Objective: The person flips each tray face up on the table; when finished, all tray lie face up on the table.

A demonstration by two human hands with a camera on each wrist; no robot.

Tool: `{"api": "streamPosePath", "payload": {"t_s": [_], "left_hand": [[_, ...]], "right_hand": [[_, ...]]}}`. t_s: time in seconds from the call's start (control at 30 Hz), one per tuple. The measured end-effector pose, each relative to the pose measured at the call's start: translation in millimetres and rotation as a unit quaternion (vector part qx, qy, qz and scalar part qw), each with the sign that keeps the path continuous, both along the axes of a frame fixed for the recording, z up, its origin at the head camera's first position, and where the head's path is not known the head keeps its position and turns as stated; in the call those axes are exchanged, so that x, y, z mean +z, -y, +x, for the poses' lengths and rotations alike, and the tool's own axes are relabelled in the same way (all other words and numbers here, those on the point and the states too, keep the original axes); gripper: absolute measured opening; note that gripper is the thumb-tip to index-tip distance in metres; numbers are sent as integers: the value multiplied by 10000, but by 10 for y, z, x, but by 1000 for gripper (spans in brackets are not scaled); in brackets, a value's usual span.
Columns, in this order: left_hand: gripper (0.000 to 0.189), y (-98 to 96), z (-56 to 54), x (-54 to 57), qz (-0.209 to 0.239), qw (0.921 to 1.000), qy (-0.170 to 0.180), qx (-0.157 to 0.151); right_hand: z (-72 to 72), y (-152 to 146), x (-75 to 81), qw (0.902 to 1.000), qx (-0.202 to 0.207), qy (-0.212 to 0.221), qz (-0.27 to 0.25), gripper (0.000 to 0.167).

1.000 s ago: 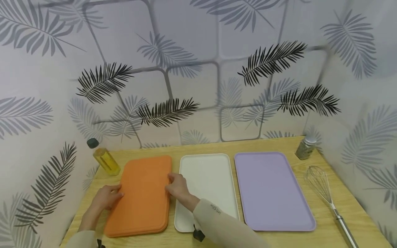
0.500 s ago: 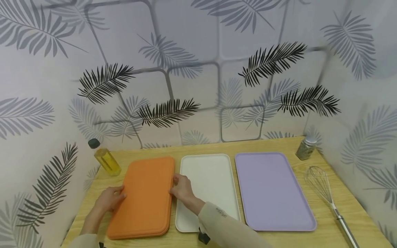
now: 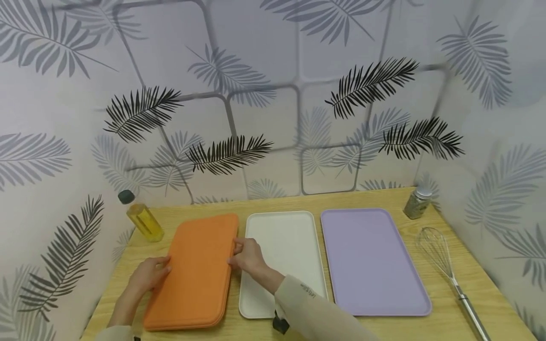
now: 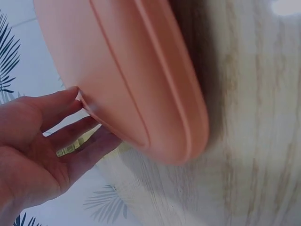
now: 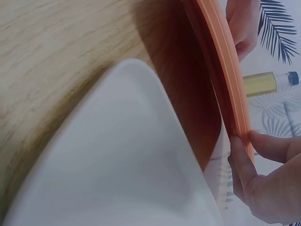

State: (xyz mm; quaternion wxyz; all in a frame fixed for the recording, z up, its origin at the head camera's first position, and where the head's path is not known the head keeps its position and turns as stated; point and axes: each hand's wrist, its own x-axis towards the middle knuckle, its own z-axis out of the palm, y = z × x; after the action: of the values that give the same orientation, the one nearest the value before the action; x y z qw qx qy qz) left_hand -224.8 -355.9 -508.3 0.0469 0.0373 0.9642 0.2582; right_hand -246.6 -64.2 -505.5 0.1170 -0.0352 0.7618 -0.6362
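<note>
A flat orange rectangular slab [image 3: 194,274] with rounded corners and a layered edge lies across the left part of the table. My left hand [image 3: 149,274] holds its left edge; in the left wrist view, thumb and fingertips meet at a raised lip. On the opposite side, my right hand [image 3: 246,258] pinches the right edge. The right wrist view has that orange edge [image 5: 223,61] tilted up, with dark shadow on the wood below it. A white tray [image 3: 281,237] lies just right of the slab, partly covered by my right forearm.
A purple tray [image 3: 371,260] lies right of the white one. An oil bottle [image 3: 145,221] with a dark cap stands behind the slab, at left. A lidded jar [image 3: 417,204] and a wire whisk [image 3: 452,279] are at the right edge. Patterned walls enclose the wooden table.
The orange slab has shifted slightly right, and its right edge is now tilted higher. Both hands have kept hold of its sides and moved with it.
</note>
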Motion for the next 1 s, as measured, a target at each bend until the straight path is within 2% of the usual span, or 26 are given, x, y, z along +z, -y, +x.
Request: {"api": "streamPosePath", "payload": {"t_s": [0.13, 0.33, 0.6, 0.77, 0.87, 1.0], "left_hand": [[37, -3, 12, 0, -195, 9996, -168, -108], [36, -11, 38, -32, -285, 9993, -184, -160], [41, -45, 130, -48, 37, 9996, -276, 112], [45, -76, 222, -48, 289, 9992, -250, 147], [46, -86, 297, -55, 264, 9993, -243, 62], [50, -93, 383, -76, 198, 9995, -143, -215]], "right_hand": [[17, 1, 45, 10000, 8, 15, -65, 68], [59, -7, 65, 9999, 104, -87, -101, 69], [65, -18, 151, 9983, 250, -98, -519, 72], [84, -25, 201, 9980, 271, -47, -565, 72], [99, -30, 219, 9979, 303, -29, -576, 72], [110, -39, 239, 9978, 289, -52, -586, 72]]}}
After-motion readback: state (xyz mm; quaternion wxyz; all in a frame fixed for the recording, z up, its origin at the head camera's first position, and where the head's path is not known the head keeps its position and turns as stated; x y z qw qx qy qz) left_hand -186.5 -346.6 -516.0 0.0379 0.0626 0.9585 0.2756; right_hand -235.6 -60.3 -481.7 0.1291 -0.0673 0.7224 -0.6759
